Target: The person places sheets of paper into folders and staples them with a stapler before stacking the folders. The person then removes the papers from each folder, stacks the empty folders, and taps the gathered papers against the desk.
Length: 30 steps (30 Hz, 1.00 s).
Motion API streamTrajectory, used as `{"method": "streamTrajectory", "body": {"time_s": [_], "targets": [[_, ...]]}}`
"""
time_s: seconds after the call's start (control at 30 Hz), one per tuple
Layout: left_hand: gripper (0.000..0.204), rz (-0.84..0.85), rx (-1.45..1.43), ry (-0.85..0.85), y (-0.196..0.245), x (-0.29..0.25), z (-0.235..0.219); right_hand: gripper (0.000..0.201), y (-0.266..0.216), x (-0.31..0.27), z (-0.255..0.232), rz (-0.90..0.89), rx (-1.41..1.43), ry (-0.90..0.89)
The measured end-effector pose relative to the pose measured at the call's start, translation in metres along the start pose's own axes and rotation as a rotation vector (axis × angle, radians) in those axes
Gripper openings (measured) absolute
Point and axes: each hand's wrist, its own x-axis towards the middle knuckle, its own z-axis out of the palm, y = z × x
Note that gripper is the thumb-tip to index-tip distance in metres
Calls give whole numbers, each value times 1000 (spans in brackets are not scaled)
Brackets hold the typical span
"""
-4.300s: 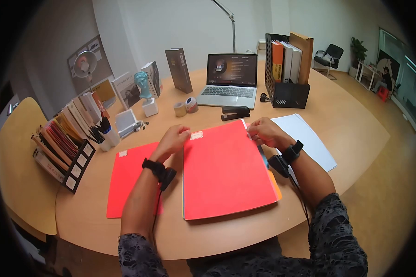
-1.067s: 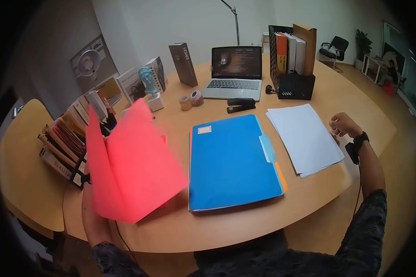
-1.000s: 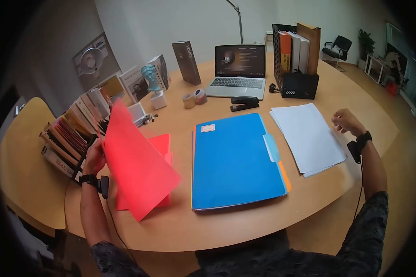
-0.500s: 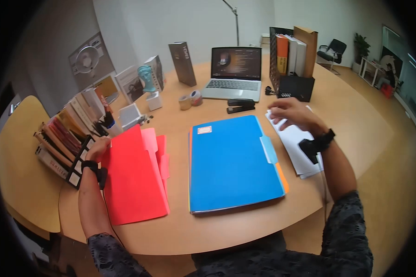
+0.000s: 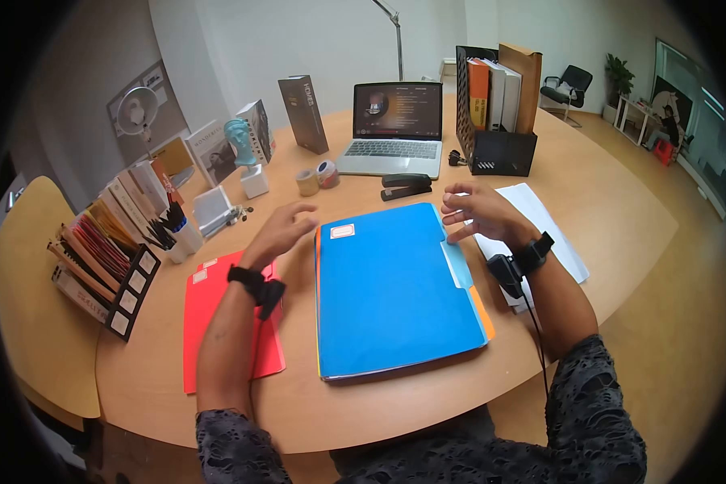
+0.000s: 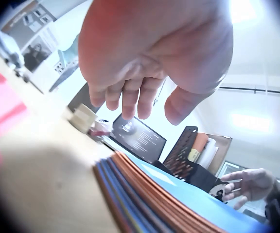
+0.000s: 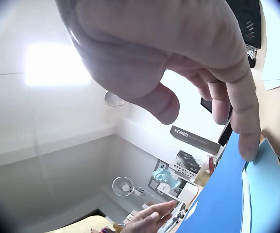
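Blue folder [image 5: 395,298] lies between two unladen hands

We see the blue folder flat on top of a stack of folders [image 6: 145,194], its body spread below and between the hands. Our left hand [image 5: 281,234] hangs just outside the folder's far left corner, fingers loosely bent, thumb apart, nothing in its grasp. Our right hand [image 5: 484,212] is at the far right corner, fingers partly extended and spread, holding nothing either. From the right wrist, one fingertip [image 7: 249,151] appears right at the folder's edge, beside the light-blue tab [image 7: 271,179]; we cannot tell whether it touches.

Red folders [image 5: 196,331] lie under our left forearm, to the left of the stack and apart from it. White sheets [image 5: 540,208] lie to the right of our right hand, partly behind its wrist. Beyond both hands and between them sit the stapler [image 5: 406,181] and, farther off, the laptop [image 5: 391,151].

We judge the step in hand to be reaching for the top folder, with no grip taken. Lifting it would call for getting our fingertips beneath that single cover at both far corners, without dragging up the layers below, which sit close against it.
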Motion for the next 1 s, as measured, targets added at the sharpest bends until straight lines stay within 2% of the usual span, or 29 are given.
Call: {"method": "streamTrajectory", "body": {"time_s": [0.07,0.1,0.17,0.4,0.67,0.77,0.93,1.0], "targets": [[50,-57,-379,-134,12,13,19,33,3,4,0,36,35,2],[50,-50,-376,-135,17,17,26,37,5,5,0,51,44,10],[55,-75,-551,-179,23,16,38,38,6,6,1,53,67,27],[53,-90,-795,-165,-7,19,54,30,13,13,-3,63,112,83],[53,-91,-849,-142,-7,16,57,24,9,14,5,60,116,95],[54,-92,-893,-99,-3,13,56,27,-1,18,9,-67,276,29],[55,-49,-935,-26,-7,15,58,37,-48,9,45,-197,327,-128],[51,20,-992,-43,-14,16,54,39,-57,11,61,-299,303,-336]]}}
